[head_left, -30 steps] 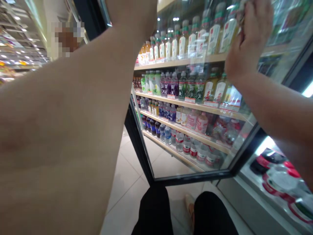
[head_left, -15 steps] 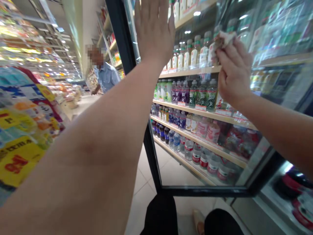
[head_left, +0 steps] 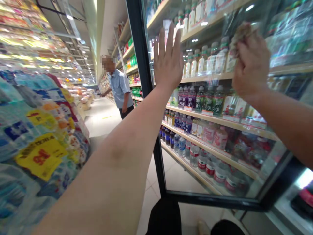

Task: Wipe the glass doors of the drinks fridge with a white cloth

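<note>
My left hand [head_left: 168, 62] lies flat against the glass door [head_left: 207, 192], fingers spread, close to the door's dark left frame. Farther right, my right hand [head_left: 253, 63] has its fingers closed on a crumpled, greyish-brown cloth [head_left: 241, 36] and presses it to the glass. Rows of bottles show behind or in the pane: green-capped bottles [head_left: 201, 62] near hand height, dark purple and green ones [head_left: 209, 101] lower, and clear water bottles [head_left: 194, 155] at the bottom. The door stands ajar in front of my legs.
On the left, a stack of wrapped bottled drinks [head_left: 73, 156] bears a yellow price sign [head_left: 41, 156]. A person in a light blue shirt [head_left: 119, 86] stands in the aisle beside shelves of drinks. Bottles inside the cooler [head_left: 303, 202] show at lower right.
My view has swung left and up, bringing the drinks stack and the person into sight. The right hand with the cloth moved down-left over the glass, then back up and right.
</note>
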### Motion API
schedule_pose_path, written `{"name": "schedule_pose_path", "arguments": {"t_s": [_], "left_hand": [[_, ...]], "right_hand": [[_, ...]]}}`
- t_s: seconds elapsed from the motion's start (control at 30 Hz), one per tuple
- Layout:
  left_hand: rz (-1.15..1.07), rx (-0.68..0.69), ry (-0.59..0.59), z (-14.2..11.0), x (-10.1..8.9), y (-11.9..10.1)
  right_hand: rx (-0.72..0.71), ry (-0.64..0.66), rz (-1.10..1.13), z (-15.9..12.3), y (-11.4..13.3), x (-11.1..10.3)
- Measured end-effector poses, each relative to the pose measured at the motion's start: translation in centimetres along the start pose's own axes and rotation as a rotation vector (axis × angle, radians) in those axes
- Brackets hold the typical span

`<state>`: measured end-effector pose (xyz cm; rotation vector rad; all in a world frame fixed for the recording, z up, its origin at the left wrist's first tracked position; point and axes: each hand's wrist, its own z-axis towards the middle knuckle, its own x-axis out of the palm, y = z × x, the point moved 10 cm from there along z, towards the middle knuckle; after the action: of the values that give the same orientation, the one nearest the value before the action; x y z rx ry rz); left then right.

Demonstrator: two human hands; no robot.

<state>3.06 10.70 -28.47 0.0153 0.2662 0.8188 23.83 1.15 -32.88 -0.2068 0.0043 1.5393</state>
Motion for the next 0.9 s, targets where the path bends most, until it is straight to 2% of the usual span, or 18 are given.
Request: {"name": "schedule_pose_path", "arguments": {"t_s": [0.07, 0.1, 0.2, 0.27, 0.33, 0.43, 0.5, 0.6, 0.63, 0.7, 0.8, 0.83, 0.9], "left_hand": [[0.020, -0.001, 0.017, -1.1, 0.4, -0.1], [0.007, 0.012, 0.029, -1.7, 0.6, -0.3], [-0.088, 0.071, 0.051, -3.3, 1.3, -0.8], [-0.099, 0.089, 0.052, -3.8, 1.6, -0.9], [-0.048, 0.079, 0.047, -3.9, 1.7, -0.8], [0.014, 0.078, 0.057, -3.9, 1.7, -0.9], [0.022, 0.076, 0.074, -3.8, 1.7, -1.0], [-0.010, 0.075, 0.067, -3.8, 1.6, -1.0], [-0.033, 0.075, 0.058, -3.8, 1.6, -1.0], [-0.081, 0.081, 0.043, -3.8, 1.6, -1.0], [-0.125, 0.090, 0.043, -3.8, 1.7, -0.9], [-0.121, 0.093, 0.048, -3.8, 1.8, -0.9], [-0.090, 0.099, 0.058, -3.8, 1.8, -0.9]], "right_hand": [[0.126, -0.070, -0.040, 0.1, -1.4, -0.5], [0.125, -0.084, -0.045, -0.1, -1.0, -0.4], [-0.092, -0.024, 0.006, -1.2, 2.8, 0.7], [-0.192, 0.025, 0.035, -1.5, 3.9, 1.4], [-0.122, 0.002, 0.026, -0.9, 2.2, 1.5], [0.080, -0.120, -0.013, -0.4, -0.7, 0.9], [0.051, -0.128, -0.007, -0.8, 0.7, 1.1], [-0.151, -0.021, 0.034, -1.7, 5.0, 1.9], [-0.192, 0.009, 0.041, -1.8, 5.6, 2.0], [-0.168, 0.014, 0.031, -1.0, 4.5, 1.7], [0.050, -0.101, -0.017, 0.0, 0.2, 0.4], [0.083, -0.127, -0.028, -0.1, -0.3, 0.3], [-0.006, -0.096, -0.020, -0.5, 1.2, 0.8]]}}
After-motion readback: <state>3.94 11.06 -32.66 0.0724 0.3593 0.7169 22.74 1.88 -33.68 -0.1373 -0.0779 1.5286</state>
